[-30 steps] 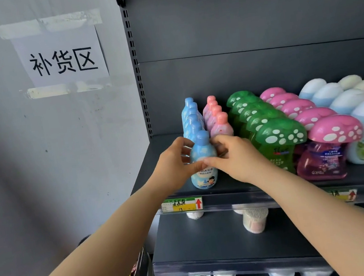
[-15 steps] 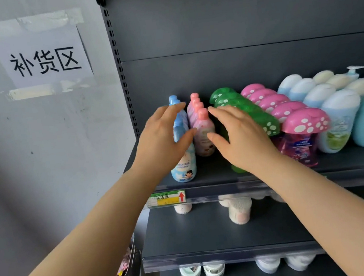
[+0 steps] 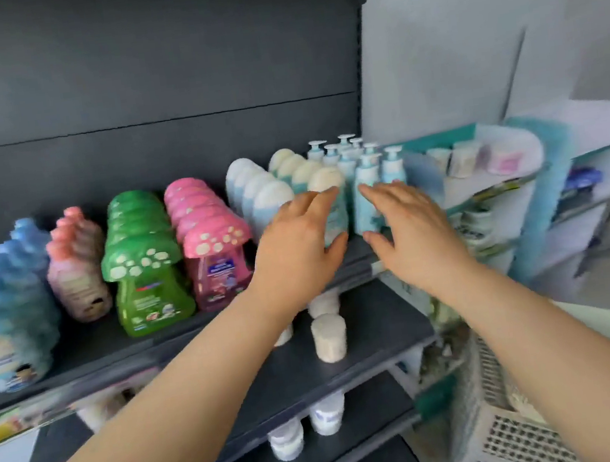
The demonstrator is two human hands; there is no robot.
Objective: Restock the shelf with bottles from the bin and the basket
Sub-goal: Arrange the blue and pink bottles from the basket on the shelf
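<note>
Flanking the front pump bottle [image 3: 365, 172] near the shelf [image 3: 89, 342] edge, left hand [image 3: 296, 249] and right hand [image 3: 410, 234] spread, empty.

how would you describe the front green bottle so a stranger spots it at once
Look at the top stocked shelf of the dark unit, left half. The front green bottle heads the third row from the left. Its spotted mushroom cap and body are green; the same-shaped pink bottle on its right is not.
</note>
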